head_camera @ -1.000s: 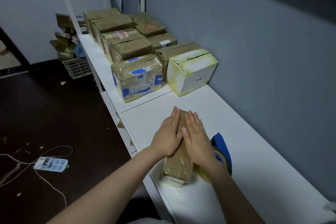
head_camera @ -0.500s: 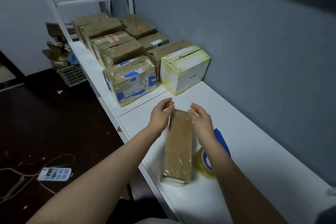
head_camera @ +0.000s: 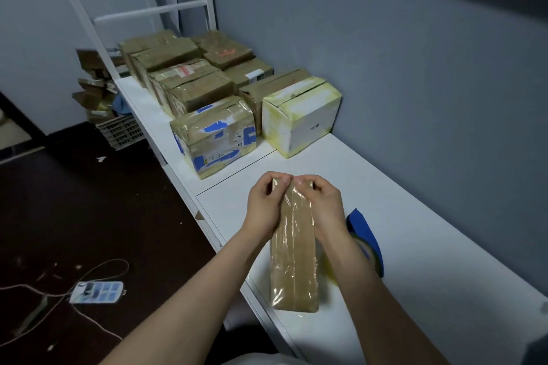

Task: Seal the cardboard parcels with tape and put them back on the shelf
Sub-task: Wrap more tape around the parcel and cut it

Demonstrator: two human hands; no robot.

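A long narrow cardboard parcel wrapped in glossy clear tape lies lengthwise on the white shelf top, its near end by the front edge. My left hand grips its far left corner with curled fingers. My right hand grips the far right corner the same way, fingertips of both hands nearly meeting over the far end. A blue tape dispenser with a clear tape roll sits just right of the parcel, partly hidden behind my right forearm.
Several taped parcels stand at the shelf's far end: a blue-labelled one, a white one with yellowed tape, brown ones behind. A grey wall runs along the right. A power strip with cables lies on the dark floor, a crate beyond.
My hands lay flat on the parcel's top, then lifted apart beside its far end. Now both have closed on the far end's corners. The parcel's far end seems slightly raised.
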